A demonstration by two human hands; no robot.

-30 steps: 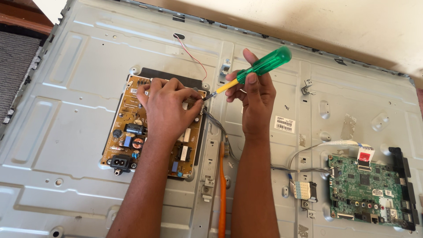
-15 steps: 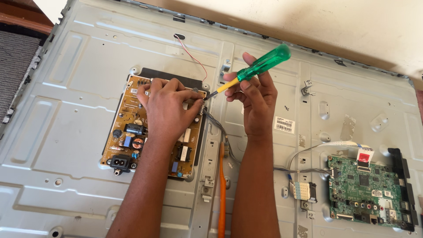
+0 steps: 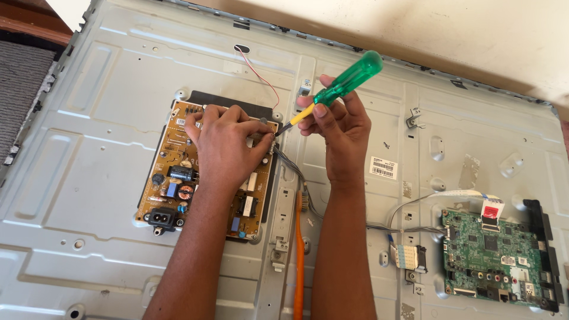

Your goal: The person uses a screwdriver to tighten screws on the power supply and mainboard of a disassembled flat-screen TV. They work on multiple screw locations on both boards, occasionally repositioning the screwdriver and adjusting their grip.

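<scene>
Right hand (image 3: 341, 133) wrapped round green-handled screwdriver (image 3: 338, 92), tip at top right corner of tan power board (image 3: 178, 178). Left hand (image 3: 225, 145) flat on board, fingertips pinching beside tip. Best kept: blade square in screw, steady downward push, board braced, grey wire bundle (image 3: 296, 178) clear of tip.

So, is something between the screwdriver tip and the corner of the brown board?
Nothing visible blocks it. The screwdriver in the right hand points its tip at the brown board corner, beside the left hand fingers and grey wires.
</scene>
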